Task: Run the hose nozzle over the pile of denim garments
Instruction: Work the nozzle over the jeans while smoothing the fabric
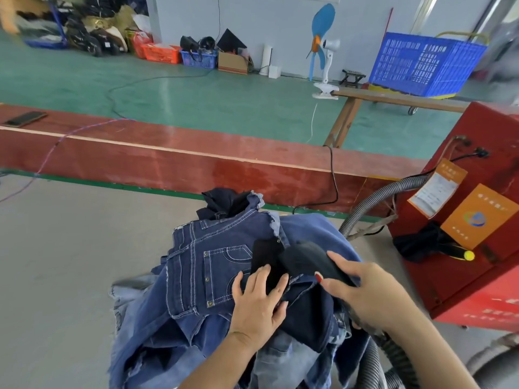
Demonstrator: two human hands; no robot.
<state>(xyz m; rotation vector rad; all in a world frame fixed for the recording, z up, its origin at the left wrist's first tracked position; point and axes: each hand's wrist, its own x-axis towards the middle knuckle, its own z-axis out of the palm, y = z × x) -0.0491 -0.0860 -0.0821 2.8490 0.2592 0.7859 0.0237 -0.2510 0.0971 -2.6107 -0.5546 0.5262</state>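
Note:
A pile of denim garments (pixel 202 276) lies on the grey table in front of me, dark blue pieces on top and paler ones beneath. My right hand (pixel 365 293) grips a dark hose nozzle (pixel 306 259), whose tip rests on the top garment. A grey ribbed hose (pixel 370 366) trails off to the lower right. My left hand (pixel 258 301) lies flat on the denim just left of the nozzle, fingers straight, pressing the cloth down.
A red machine (pixel 471 237) stands at the right, with a second ribbed hose (pixel 373 203) coming out of it. A long red bench (pixel 168 155) with a phone (pixel 25 119) runs across behind the table. Farther back are a blue crate (pixel 427 66), a fan (pixel 323 43) and baskets.

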